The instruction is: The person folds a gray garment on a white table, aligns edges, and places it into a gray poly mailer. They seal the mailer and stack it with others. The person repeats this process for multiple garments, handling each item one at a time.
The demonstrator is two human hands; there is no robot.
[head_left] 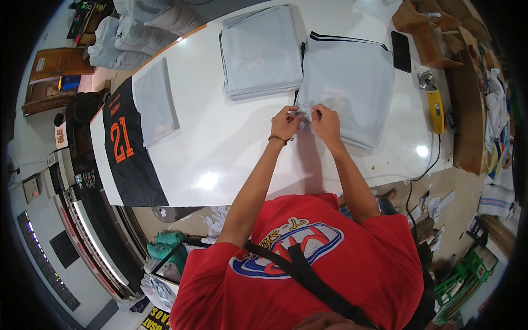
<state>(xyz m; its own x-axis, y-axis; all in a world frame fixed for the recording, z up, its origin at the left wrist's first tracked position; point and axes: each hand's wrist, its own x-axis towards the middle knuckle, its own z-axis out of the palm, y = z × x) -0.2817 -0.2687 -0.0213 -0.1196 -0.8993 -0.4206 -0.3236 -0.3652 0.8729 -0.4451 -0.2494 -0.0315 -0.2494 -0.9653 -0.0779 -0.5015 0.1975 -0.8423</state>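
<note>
Two flat stacks of light grey, folded fabric-like pieces with black edges lie side by side on a white table (220,154). At the near left corner of the right stack (352,82), my left hand (285,123) is closed in a pinch, thumb against fingers. My right hand (325,122) pinches close beside it. Between them a small crumpled bit of the same light grey material (305,111) shows, apparently the stack's corner. My fingertips partly hide it. The left stack (261,52) sits just beyond my left hand, bearing a faint pale orange mark.
A black jersey (129,148) with orange print and a grey folded piece (157,102) lie at the table's left end. On the right are a black phone (401,51), a small metal device (427,80), a yellow corded tool (436,112) and cardboard boxes (423,33). Filled plastic bags (132,41) stand far left.
</note>
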